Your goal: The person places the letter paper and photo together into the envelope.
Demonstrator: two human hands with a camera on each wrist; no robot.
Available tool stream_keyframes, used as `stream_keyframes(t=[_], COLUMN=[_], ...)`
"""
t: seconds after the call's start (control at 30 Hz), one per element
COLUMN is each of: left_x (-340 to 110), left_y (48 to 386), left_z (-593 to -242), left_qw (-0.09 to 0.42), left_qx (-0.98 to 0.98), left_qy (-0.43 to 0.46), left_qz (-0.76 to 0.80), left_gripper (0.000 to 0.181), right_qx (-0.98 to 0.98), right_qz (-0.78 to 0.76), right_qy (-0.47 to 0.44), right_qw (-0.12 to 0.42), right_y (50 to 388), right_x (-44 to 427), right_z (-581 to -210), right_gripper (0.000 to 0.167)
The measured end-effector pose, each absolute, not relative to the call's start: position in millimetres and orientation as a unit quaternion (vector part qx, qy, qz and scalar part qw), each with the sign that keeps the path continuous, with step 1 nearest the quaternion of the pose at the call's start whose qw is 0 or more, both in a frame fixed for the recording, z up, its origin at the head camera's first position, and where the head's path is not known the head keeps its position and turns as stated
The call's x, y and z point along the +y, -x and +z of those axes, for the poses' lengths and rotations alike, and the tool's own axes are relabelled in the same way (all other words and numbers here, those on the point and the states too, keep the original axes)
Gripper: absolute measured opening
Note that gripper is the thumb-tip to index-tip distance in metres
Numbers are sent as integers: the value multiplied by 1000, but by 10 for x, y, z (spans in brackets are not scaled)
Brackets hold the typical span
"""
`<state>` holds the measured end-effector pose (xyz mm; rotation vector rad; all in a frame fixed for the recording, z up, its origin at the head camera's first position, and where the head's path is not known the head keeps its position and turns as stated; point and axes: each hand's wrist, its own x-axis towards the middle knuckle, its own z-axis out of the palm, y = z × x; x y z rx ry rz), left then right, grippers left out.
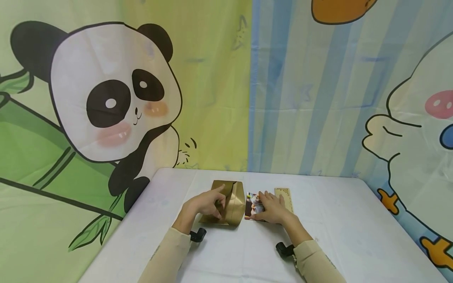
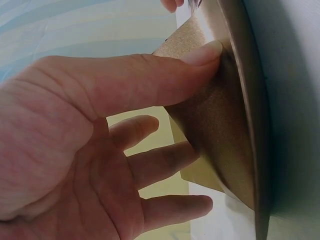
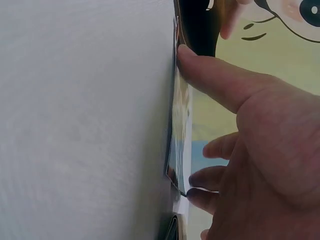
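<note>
A gold paper envelope (image 1: 237,204) lies on the table in the head view, its flap side partly raised. My left hand (image 1: 209,202) is over its left part. In the left wrist view the left thumb (image 2: 200,55) presses on the brown-gold paper (image 2: 215,115), while the other fingers spread loosely beneath. Right of the envelope lies a printed picture card (image 1: 253,204) showing a cartoon animal. My right hand (image 1: 276,208) rests on this card, covering its right side. In the right wrist view the right thumb (image 3: 200,65) touches the card's edge (image 3: 180,115), with the fingertips at its other end.
A cream-gold patterned card or slip (image 1: 284,193) lies just beyond the right hand, partly hidden by it. White cloth covers the table (image 1: 226,259). A printed curtain with a panda (image 1: 116,90) hangs behind. Each wrist wears a black camera mount (image 1: 198,235).
</note>
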<state>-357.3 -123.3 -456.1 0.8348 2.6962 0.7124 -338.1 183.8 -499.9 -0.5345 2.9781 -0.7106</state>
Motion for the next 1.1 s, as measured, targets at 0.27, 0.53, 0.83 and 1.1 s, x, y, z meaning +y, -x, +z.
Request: stream_keyframes(t=[0.27,0.53,0.83,1.1], left_x=[-1229,-1225,-1220,-1221], left_y=[3564,3561,3555,3563], left_z=[-4555,-4547,-4547,-4541], left_qw=[117,121,122,118], left_qx=[920,919,918,920], left_qy=[-284,-283,-280,-281], left_qz=[243,247,252,247], left_gripper=[31,31,31,31], right_qx=[965,971,975,959], right_qz=[-210,-194,-184,-249], right_qy=[156,137,127,119], right_qw=[23,8,-20,-58], right_y=[3328,3342,3322,3370], right_x=[1843,1845,1823,1789], right_z=[-4940,-4968,-4905,-4877], right_gripper=[112,121,118,96])
